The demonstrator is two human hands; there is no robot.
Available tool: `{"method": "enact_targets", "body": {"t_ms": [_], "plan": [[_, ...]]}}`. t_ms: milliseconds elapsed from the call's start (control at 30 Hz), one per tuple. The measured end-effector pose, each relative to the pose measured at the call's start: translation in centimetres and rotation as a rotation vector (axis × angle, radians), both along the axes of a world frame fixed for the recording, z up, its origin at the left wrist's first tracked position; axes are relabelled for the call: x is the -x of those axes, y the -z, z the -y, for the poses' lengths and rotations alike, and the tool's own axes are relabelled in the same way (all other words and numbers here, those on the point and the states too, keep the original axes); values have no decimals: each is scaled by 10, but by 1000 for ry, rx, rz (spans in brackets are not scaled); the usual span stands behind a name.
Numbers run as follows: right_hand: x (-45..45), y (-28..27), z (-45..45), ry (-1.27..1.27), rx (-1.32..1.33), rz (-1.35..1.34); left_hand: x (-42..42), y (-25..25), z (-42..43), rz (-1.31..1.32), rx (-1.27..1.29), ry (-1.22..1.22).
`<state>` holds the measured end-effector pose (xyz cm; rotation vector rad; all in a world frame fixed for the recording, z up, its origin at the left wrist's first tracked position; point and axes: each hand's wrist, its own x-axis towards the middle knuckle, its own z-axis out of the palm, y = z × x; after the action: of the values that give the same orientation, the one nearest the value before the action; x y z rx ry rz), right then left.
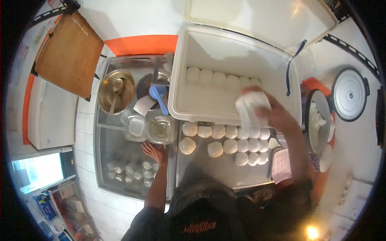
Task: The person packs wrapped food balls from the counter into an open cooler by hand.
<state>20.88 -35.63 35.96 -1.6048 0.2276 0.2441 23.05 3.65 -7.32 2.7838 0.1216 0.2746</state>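
Note:
My left hand (155, 153) rests with spread fingers on the glass counter top, just below two clear plastic containers (161, 129). My right hand (277, 114), blurred by motion, grips a limp white sheet (252, 106) at the front right of a big white open box (197, 117). Whether that sheet is plastic, cloth or paper, I cannot tell. Inside the box a row of white dough balls (219, 78) lines the back. More dough balls (230, 146) sit in rows on a metal tray (209, 170) in front of it, partly behind the hanging sheet.
On the left stand a steel bowl (105, 94) with a spoon in it and a blue scoop (159, 96). Several cans (128, 172) show under the glass. To the right are a pot (315, 132) with white contents and a round lid (350, 95). The box lid (257, 14) is raised behind.

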Motion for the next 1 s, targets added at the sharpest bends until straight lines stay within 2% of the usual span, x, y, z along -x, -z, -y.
{"method": "enact_targets", "body": {"t_ms": [67,133,200,300,333,367,467,600,667,700,767,800,867,900,1000], "plan": [[-58,21,10,-44,167,-143,-4,-15,10,-154,-20,-61],[-100,81,15,-261,708,24,-4,-16,12,-124,-30,-48],[-126,156,10,-466,879,66,-6,-22,15,-191,-84,-57],[-151,239,-10,-558,1001,56,-7,-16,16,-184,-117,-45],[-158,264,-16,-542,1154,215,-7,-11,14,-196,-173,-49],[-163,275,-20,-523,1305,377,-6,-15,16,-136,-124,-53],[-162,277,-33,-387,1199,319,-7,-22,18,-170,-104,-40],[-149,261,-18,-421,1242,277,-3,-10,16,-74,-155,-20],[-145,260,-7,-448,1114,110,-9,-24,20,-218,-145,-46],[-144,272,-6,-440,1113,110,-7,-24,20,-214,-147,-39],[-150,301,-4,-440,1205,377,-7,-20,20,-162,-141,-43],[-152,297,-7,-437,1201,381,-7,-17,19,-159,-145,-44],[-155,277,-14,-474,1146,211,-7,-11,16,-95,-160,-29],[-153,270,-16,-477,1144,212,-6,-13,16,-96,-161,-32],[-147,261,-12,-420,1159,-164,-7,-15,17,-163,-150,-63]]}}
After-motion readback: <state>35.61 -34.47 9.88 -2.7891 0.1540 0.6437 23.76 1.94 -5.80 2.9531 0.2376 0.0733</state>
